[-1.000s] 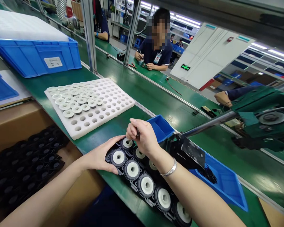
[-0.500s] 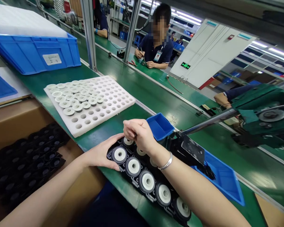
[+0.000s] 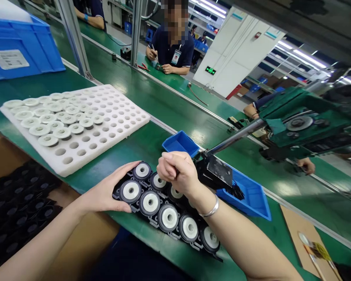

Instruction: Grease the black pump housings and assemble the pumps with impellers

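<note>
Two rows of black round frames with white discs (image 3: 150, 203) lie on the green bench near its front edge. My left hand (image 3: 105, 193) is wrapped round the left end of these rows, thumb in front and fingers behind. Above the back row is my right hand (image 3: 178, 169), its fingers curled closed; whatever they may hold is hidden. A silver bracelet is on that wrist. Left of the rows, a white foam tray (image 3: 111, 134) with round holes bears several loose white discs (image 3: 48, 139) on its left part.
A blue bin (image 3: 23, 50) stands at the back left. Small blue box (image 3: 181, 143) and long blue tray (image 3: 251, 195) are behind my right hand, beside a black block (image 3: 215, 171). A carton of black parts (image 3: 20, 210) is lower left. Across the bench a person works.
The view has shifted right, so the bench things appear further left. My right hand is now further right along the rows, uncovering the disc at the back left end. My left hand keeps its hold.
</note>
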Demonstrator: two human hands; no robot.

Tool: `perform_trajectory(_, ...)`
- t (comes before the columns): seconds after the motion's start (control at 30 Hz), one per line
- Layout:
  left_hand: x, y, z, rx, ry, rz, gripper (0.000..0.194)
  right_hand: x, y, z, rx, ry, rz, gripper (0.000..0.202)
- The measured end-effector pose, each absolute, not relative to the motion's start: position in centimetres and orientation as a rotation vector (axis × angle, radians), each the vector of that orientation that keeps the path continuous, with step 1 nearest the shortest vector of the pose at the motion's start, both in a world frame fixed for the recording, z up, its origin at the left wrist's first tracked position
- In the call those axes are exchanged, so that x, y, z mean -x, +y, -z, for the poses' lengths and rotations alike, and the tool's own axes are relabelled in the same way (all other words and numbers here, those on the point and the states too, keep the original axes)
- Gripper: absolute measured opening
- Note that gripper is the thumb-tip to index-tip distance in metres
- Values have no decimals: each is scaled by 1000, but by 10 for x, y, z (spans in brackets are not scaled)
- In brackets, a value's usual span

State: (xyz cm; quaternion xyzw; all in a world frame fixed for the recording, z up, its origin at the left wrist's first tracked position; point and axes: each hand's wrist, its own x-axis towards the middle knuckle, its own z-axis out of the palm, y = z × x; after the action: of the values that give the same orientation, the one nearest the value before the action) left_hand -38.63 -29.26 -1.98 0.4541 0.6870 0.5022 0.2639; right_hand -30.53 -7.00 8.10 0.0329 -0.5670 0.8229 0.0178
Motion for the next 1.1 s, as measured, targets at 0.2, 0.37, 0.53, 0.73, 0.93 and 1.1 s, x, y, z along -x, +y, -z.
perform_trajectory(0.2, 385, -294, 25, -1186, 1820, -1402, 108, 310, -61, -79, -167, -1720, -2662, 53)
perform_trajectory(0.37, 385, -295, 27, -1121, 1792, -1411, 108, 304, -62, -67, -282, -2049, -2588, 55)
perform_trajectory(0.53, 387, -296, 27, -1112, 1740, -1442, 104, 303, -65, -75, -239, -1924, -2743, 55)
perform_trajectory(0.73, 386, -297, 26, -1080, 1680, -1487, 103, 301, -68, -103, -181, -1757, -2714, 59)
perform_trajectory(0.93, 385, -294, 25, -1056, 1630, -1566, 94, 302, -72, -116, -195, -1740, -2644, 62)
perform_trajectory(1.1, 379, -292, 14, -1136, 1862, -1755, 69, 298, -73, -125, -197, -1717, -2599, 62)
